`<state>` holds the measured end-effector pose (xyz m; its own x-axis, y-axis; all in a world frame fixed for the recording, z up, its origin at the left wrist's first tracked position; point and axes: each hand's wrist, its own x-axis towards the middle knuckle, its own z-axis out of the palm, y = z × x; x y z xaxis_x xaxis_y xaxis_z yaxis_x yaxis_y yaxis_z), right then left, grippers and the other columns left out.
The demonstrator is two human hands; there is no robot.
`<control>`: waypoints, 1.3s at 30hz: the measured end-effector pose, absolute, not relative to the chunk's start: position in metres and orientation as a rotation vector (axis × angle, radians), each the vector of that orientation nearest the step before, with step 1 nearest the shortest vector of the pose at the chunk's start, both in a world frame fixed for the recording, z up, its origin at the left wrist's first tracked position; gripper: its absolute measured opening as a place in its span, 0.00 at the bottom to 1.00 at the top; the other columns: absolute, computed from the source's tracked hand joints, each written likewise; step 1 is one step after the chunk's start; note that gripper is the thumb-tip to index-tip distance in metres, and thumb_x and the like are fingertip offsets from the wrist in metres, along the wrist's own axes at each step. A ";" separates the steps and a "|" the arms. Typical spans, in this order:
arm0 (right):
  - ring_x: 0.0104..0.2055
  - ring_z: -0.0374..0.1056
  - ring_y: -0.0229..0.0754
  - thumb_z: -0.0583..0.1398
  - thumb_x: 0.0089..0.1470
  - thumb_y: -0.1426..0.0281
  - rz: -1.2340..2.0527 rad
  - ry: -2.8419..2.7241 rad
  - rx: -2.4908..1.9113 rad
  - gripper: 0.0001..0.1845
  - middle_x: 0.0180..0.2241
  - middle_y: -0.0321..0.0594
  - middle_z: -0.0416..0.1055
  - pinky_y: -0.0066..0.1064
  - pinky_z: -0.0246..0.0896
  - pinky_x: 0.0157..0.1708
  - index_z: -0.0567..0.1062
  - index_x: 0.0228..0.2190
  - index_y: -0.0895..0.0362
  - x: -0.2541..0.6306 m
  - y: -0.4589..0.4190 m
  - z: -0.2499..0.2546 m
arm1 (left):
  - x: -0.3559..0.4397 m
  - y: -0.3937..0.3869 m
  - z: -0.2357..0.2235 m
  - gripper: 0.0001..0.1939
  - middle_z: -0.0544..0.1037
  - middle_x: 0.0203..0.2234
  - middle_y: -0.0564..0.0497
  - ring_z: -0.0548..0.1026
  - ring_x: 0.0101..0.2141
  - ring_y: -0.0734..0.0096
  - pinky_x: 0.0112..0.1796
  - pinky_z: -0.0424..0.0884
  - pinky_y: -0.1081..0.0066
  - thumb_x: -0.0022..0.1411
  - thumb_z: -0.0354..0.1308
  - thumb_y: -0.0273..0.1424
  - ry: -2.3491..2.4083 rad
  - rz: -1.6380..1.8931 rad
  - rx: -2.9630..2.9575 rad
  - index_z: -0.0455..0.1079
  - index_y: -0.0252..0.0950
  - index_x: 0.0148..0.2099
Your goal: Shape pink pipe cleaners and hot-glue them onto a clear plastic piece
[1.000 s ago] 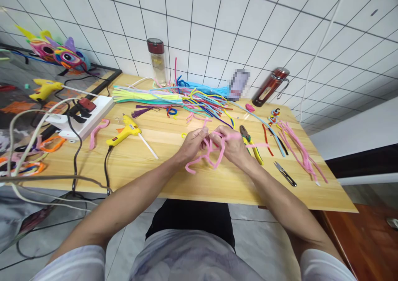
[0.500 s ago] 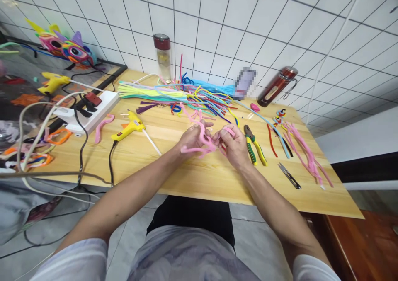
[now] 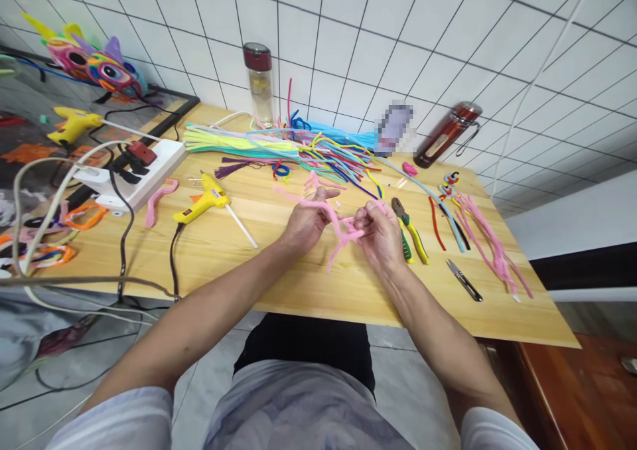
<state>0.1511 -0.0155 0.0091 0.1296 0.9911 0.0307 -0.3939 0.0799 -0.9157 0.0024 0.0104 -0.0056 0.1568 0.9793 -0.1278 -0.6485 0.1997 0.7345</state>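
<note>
While the loosely curled left hand [image 3: 304,229] holds the pink stems [image 3: 352,235], the right hand [image 3: 383,241] pinches them, seemingly for control.

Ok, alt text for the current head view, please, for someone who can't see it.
Two bare hands, left and right, hold a bent pink fuzzy stem above a wooden table. Around them lie a yellow glue gun, pliers, small snips and colourful stems.
</note>
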 end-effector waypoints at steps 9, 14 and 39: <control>0.17 0.58 0.28 0.72 0.48 0.64 1.225 -0.766 -0.887 0.19 0.19 0.28 0.68 0.19 0.56 0.16 0.66 0.25 0.54 0.152 -0.017 0.018 | 0.002 0.009 -0.009 0.21 0.66 0.12 0.60 0.72 0.18 0.75 0.28 0.68 0.75 0.69 0.61 0.48 0.692 1.314 0.664 0.75 0.32 0.44; 0.15 0.53 0.25 0.73 0.47 0.72 1.052 -0.575 -0.782 0.22 0.17 0.21 0.59 0.15 0.56 0.16 0.63 0.24 0.54 0.195 0.002 0.031 | -0.020 0.030 -0.016 0.20 0.55 0.11 0.64 0.57 0.14 0.79 0.23 0.59 0.75 0.66 0.64 0.48 0.847 1.495 0.560 0.74 0.35 0.41; 0.21 0.68 0.29 0.76 0.44 0.57 1.225 -0.876 -0.880 0.21 0.27 0.32 0.78 0.19 0.62 0.18 0.73 0.28 0.55 0.169 -0.001 0.019 | 0.016 0.001 -0.020 0.15 0.70 0.24 0.58 0.69 0.24 0.77 0.29 0.65 0.76 0.57 0.69 0.37 0.812 1.095 1.258 0.68 0.37 0.38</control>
<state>0.1688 -0.0014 0.0189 0.1258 0.9889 0.0792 -0.3941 0.1231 -0.9108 0.0157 0.0013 -0.0204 0.3085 0.9467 0.0924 -0.1860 -0.0352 0.9819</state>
